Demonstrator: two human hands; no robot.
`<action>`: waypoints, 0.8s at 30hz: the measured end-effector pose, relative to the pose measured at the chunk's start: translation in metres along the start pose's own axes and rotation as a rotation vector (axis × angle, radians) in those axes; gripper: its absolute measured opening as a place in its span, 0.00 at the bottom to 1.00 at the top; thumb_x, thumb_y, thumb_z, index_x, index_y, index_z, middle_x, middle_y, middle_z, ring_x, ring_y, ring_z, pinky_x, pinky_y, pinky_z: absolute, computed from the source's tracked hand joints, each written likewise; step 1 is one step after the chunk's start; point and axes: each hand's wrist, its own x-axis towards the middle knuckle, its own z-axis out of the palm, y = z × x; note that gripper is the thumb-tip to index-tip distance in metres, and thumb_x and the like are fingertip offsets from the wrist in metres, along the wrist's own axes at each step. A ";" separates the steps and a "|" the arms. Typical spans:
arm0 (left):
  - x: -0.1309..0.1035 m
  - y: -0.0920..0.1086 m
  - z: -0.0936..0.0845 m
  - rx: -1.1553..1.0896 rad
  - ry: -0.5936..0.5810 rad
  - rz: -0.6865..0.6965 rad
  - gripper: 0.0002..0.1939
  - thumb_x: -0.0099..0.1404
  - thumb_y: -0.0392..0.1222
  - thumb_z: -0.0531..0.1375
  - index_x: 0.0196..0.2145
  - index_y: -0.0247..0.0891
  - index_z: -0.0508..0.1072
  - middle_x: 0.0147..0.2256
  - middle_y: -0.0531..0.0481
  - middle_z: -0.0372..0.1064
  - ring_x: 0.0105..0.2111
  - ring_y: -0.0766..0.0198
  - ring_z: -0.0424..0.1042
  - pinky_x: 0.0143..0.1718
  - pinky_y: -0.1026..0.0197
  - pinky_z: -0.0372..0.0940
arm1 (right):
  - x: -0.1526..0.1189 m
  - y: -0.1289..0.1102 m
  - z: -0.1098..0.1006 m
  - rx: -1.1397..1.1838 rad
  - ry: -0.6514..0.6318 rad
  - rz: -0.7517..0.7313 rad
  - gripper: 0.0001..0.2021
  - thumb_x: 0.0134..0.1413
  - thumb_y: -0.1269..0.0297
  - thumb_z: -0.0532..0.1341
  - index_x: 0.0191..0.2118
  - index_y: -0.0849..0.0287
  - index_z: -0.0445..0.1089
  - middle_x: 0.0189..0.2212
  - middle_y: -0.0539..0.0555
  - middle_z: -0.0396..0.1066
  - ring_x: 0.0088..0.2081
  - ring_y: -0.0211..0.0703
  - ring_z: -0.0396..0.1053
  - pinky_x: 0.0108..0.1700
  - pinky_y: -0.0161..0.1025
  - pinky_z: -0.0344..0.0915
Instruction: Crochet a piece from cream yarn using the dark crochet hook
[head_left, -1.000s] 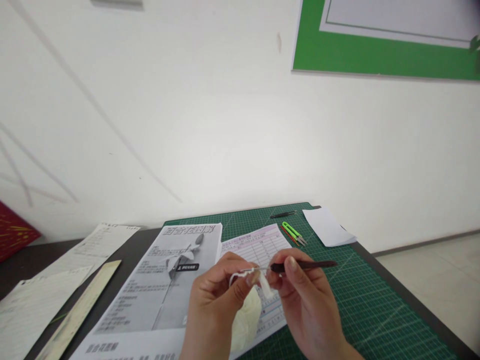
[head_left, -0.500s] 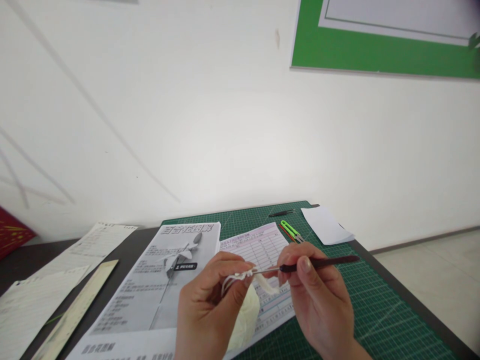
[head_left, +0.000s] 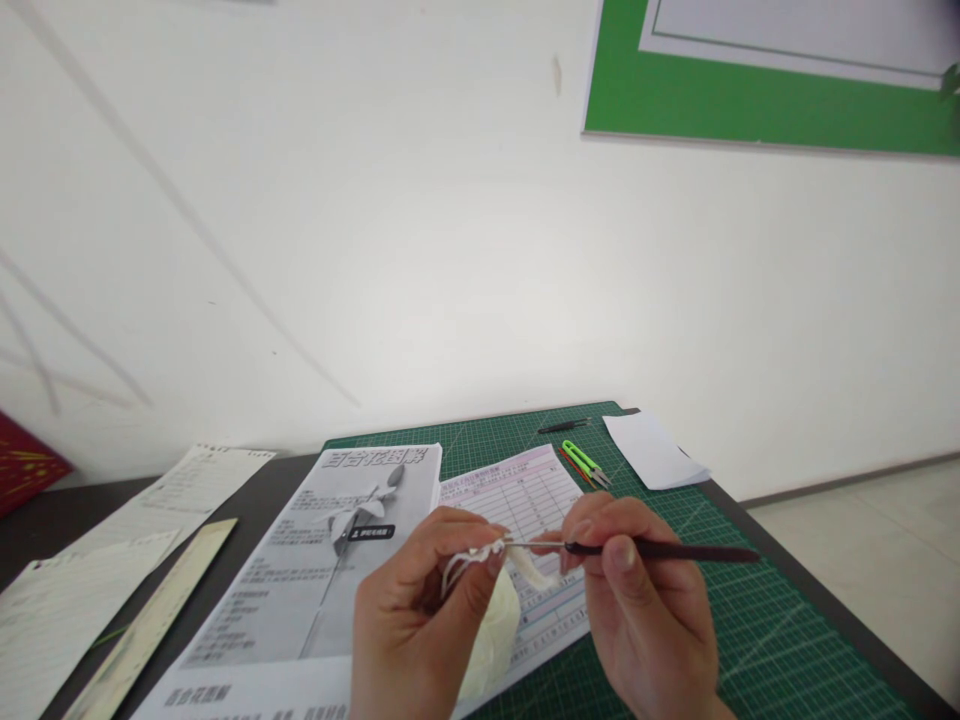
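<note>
Fingertips of the left hand [head_left: 427, 610], above and left of the pale yarn ball [head_left: 495, 640], pinch a small run of white stitches [head_left: 487, 550], as we see it, while the right hand [head_left: 637, 600], above and right of the ball, grasps a slim hook [head_left: 675, 550] between thumb and fingers. Over the last second the right hand has drawn away to the right, and the hook's handle, angled up at its far end half a second ago, now lies almost level; more bare shaft shows between the hands, its tip at the stitches, so we judge the piece is being worked loop by loop. Whether a loop is caught, we cannot tell. Above the ball hangs a soft, off-white strip [head_left: 534, 570]; the ball itself is matte, rounded and loosely wound, the shaft thin and metallic, the handle dark and smooth. Beneath and beyond the ball we find a ruled form [head_left: 517, 490] on a gridded green mat [head_left: 780, 640]; farther back and to its right, bright green snips [head_left: 586, 464] and a folded white sheet [head_left: 654, 452]. Left of the ball lie a glossy-looking flower printout [head_left: 277, 590] and, beyond that, a scuffed, yellowed ruler [head_left: 157, 615].
</note>
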 end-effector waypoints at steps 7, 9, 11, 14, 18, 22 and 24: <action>0.000 0.001 0.002 -0.028 0.009 -0.014 0.04 0.52 0.36 0.68 0.25 0.45 0.80 0.26 0.53 0.72 0.28 0.65 0.69 0.28 0.66 0.63 | -0.002 0.002 -0.002 -0.018 -0.041 -0.044 0.08 0.62 0.62 0.57 0.36 0.53 0.74 0.26 0.51 0.68 0.30 0.42 0.67 0.32 0.40 0.67; -0.001 0.001 0.003 -0.038 0.012 -0.019 0.04 0.52 0.36 0.69 0.24 0.45 0.80 0.26 0.53 0.72 0.28 0.65 0.69 0.28 0.67 0.63 | -0.002 0.001 -0.002 -0.029 -0.041 -0.060 0.08 0.61 0.62 0.57 0.36 0.53 0.74 0.26 0.51 0.68 0.30 0.43 0.68 0.32 0.41 0.67; -0.001 0.001 0.003 -0.050 0.016 -0.025 0.04 0.52 0.36 0.69 0.24 0.45 0.80 0.26 0.54 0.72 0.28 0.66 0.68 0.28 0.67 0.63 | -0.002 0.001 -0.001 -0.035 -0.046 -0.072 0.08 0.61 0.62 0.58 0.36 0.53 0.74 0.26 0.51 0.69 0.30 0.44 0.68 0.31 0.42 0.68; -0.001 0.000 0.001 -0.078 -0.004 -0.043 0.03 0.51 0.37 0.70 0.25 0.45 0.80 0.26 0.54 0.72 0.28 0.66 0.69 0.29 0.67 0.63 | -0.002 0.001 -0.001 -0.040 -0.046 -0.082 0.08 0.61 0.62 0.58 0.36 0.53 0.75 0.26 0.51 0.69 0.30 0.43 0.68 0.31 0.41 0.67; 0.001 0.000 -0.001 -0.152 -0.066 -0.168 0.03 0.51 0.39 0.70 0.25 0.42 0.79 0.24 0.54 0.71 0.22 0.71 0.62 0.22 0.69 0.57 | -0.004 0.003 0.000 -0.083 -0.068 -0.105 0.08 0.60 0.63 0.59 0.38 0.53 0.76 0.27 0.52 0.71 0.31 0.43 0.67 0.31 0.40 0.66; 0.001 -0.001 0.003 -0.234 0.003 -0.281 0.05 0.48 0.38 0.72 0.22 0.39 0.78 0.23 0.55 0.69 0.21 0.74 0.57 0.18 0.72 0.49 | -0.007 0.007 0.002 -0.163 -0.143 -0.013 0.07 0.56 0.67 0.63 0.39 0.52 0.77 0.32 0.53 0.71 0.34 0.43 0.68 0.34 0.39 0.67; 0.000 -0.002 0.006 -0.226 0.004 -0.296 0.06 0.48 0.39 0.72 0.22 0.39 0.78 0.23 0.55 0.68 0.20 0.74 0.56 0.17 0.72 0.48 | -0.008 0.010 0.003 -0.107 -0.147 0.084 0.07 0.53 0.67 0.65 0.38 0.51 0.78 0.33 0.52 0.70 0.35 0.42 0.69 0.34 0.37 0.68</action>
